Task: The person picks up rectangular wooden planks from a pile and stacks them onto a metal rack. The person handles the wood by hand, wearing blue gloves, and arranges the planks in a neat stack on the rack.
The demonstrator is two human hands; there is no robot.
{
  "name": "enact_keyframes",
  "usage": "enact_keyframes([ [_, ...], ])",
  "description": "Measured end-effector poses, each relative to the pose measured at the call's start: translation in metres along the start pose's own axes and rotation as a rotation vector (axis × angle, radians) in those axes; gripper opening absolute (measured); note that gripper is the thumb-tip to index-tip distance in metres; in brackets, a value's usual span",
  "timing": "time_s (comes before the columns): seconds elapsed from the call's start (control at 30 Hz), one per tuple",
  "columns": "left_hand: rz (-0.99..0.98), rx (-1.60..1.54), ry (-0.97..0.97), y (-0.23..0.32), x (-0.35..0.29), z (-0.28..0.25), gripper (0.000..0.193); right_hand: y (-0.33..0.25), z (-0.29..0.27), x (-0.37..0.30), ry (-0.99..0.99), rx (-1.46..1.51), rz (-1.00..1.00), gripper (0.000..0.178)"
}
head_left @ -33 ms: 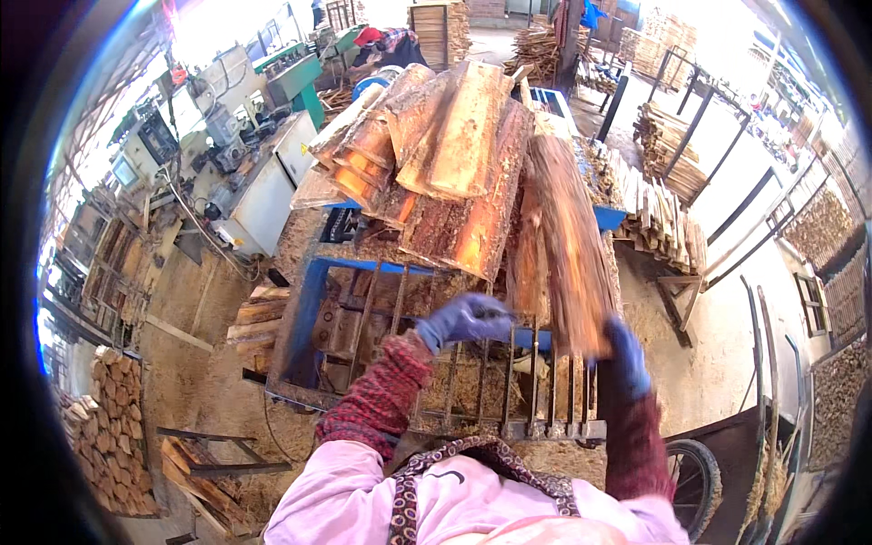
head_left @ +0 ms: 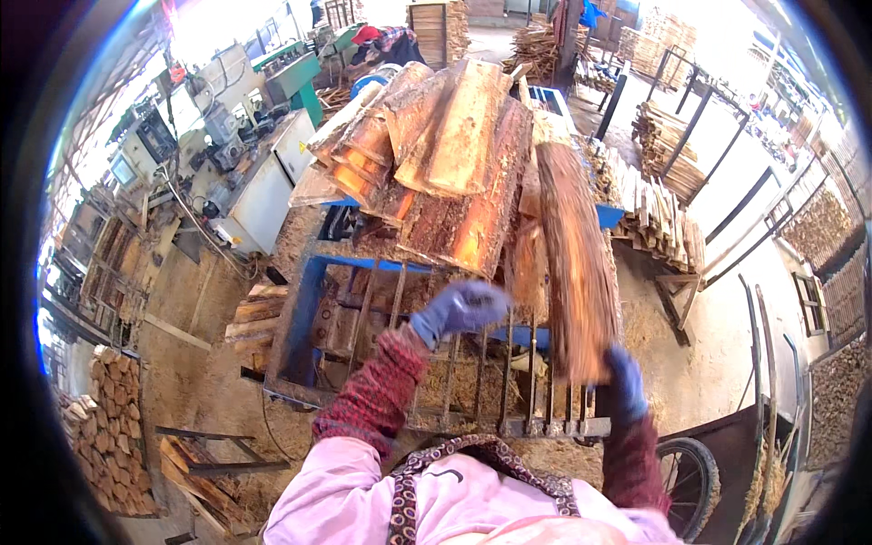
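My right hand (head_left: 625, 386), in a blue glove, grips the near end of a long bark-covered wood slab (head_left: 574, 263). The slab is smeared by motion and slants away from me on the right side of the pile. My left hand (head_left: 461, 311), also gloved in blue, is over the metal bars (head_left: 481, 381) with nothing held. Its fingers are loosely curled, the thumb apart from them. Just beyond it lies a heap of bark-edged slabs (head_left: 459, 136), resting on a blue-framed machine (head_left: 304, 318). Another slab (head_left: 530, 272) lies beside the moving one, partly hidden by it.
Stacked cut wood (head_left: 113, 427) stands at the lower left, near a low rack with boards (head_left: 204, 477). A grey machine cabinet (head_left: 263, 200) is to the left. On the right are a trestle with strips (head_left: 668, 218) and a wheel (head_left: 688, 486). A co-worker (head_left: 386, 44) bends at the back.
The slab in my right hand has come slightly toward me, its near end lower. My left hand has shifted a little left and nearer.
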State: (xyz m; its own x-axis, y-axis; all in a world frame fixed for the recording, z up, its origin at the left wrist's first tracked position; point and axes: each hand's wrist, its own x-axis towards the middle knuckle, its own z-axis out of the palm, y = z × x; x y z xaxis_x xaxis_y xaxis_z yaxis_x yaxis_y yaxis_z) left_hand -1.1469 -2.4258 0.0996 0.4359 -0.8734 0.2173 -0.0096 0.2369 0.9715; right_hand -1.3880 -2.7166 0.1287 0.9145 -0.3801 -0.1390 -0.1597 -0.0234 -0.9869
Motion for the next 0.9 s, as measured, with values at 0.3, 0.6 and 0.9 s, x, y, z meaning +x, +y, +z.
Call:
enact_keyframes([
  [0.3,0.128,-0.279,0.571,-0.017,0.069,-0.001,0.037,0.052,-0.063,-0.251,0.074,0.028,0.195,0.013],
  [0.6,-0.342,0.246,0.442,-0.045,-0.172,0.238,0.102,0.104,-0.027,-0.232,-0.219,0.046,0.189,0.043],
  [0.9,-0.449,1.352,0.499,-0.003,-0.191,0.251,0.103,0.1,0.12,-0.12,-0.33,0.515,0.381,0.047],
])
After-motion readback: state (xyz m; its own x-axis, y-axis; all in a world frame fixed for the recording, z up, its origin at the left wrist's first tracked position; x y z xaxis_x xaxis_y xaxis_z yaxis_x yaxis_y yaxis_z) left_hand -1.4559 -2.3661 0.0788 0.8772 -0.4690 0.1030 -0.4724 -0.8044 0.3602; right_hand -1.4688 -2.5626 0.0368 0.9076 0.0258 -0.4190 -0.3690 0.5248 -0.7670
